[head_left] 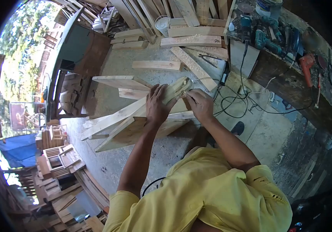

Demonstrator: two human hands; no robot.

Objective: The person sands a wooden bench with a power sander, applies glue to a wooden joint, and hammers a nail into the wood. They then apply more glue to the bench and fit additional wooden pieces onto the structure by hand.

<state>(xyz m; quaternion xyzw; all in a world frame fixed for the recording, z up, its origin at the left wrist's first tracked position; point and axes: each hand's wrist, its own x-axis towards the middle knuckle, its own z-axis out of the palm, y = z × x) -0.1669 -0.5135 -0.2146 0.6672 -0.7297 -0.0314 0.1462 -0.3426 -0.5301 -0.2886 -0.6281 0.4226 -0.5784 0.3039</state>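
A pale wooden plank (pixel 133 112) with a rounded near-right end slants across the middle of the view. My left hand (pixel 157 103) is wrapped over it, fingers across its upper face. At the rounded end, my right hand (pixel 201 104) has its fingers pinched together against the wood. Whatever lies between those fingertips is too small to make out. Under and beside this plank are more joined boards, among them a wide board (pixel 123 135) on the near side and a flat board (pixel 121 81) behind my left hand.
Black cables (pixel 235 106) coil on the floor at the right. A workbench (pixel 281 75) holds several power tools, including a red-orange tool (pixel 307 69) and a teal drill (pixel 266 41). Loose timber (pixel 191 41) and a white bucket (pixel 162 25) stand behind. Wooden pieces (pixel 57 162) pile up at the left.
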